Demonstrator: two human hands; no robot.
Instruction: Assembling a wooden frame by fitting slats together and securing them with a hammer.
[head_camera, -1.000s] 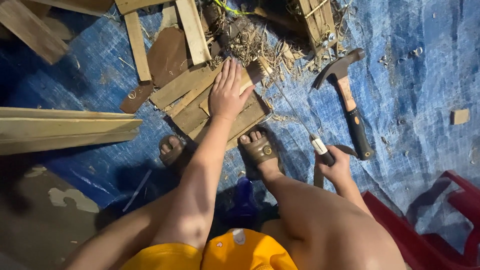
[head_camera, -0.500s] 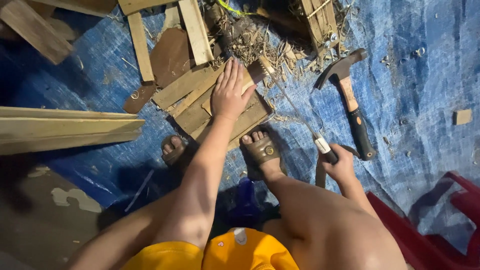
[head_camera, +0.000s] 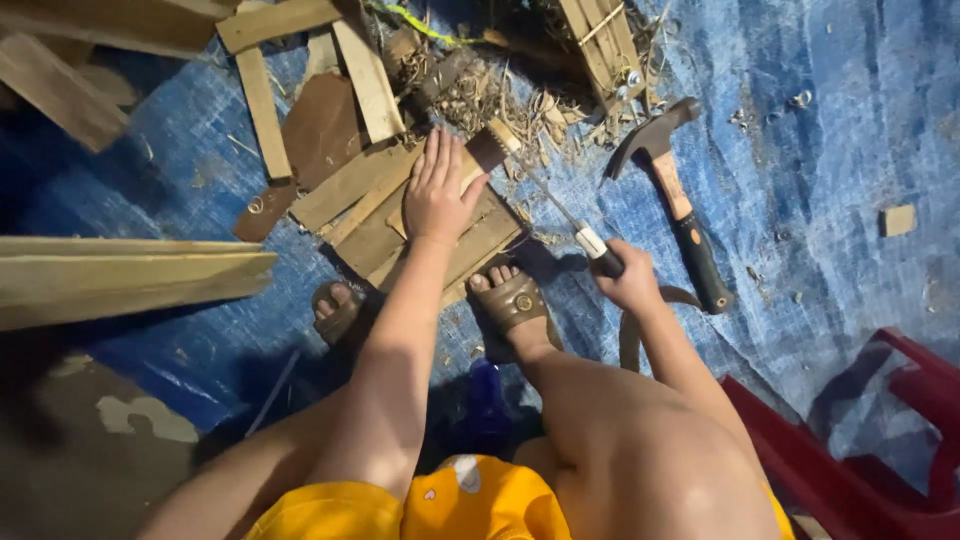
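Sawing a bamboo stick (head_camera: 487, 152) on stacked planks (head_camera: 372, 228).
You are pressing your open left hand (head_camera: 438, 190) flat while your right hand (head_camera: 630, 283) is gripping the saw (head_camera: 560, 212); keep fingers clear.

Light was dim and uneven, brightest on the blue tarp (head_camera: 820, 150) at upper right. Deep shadow filled the left and lower left. Focus was soft; thighs nearest the lens blurred.
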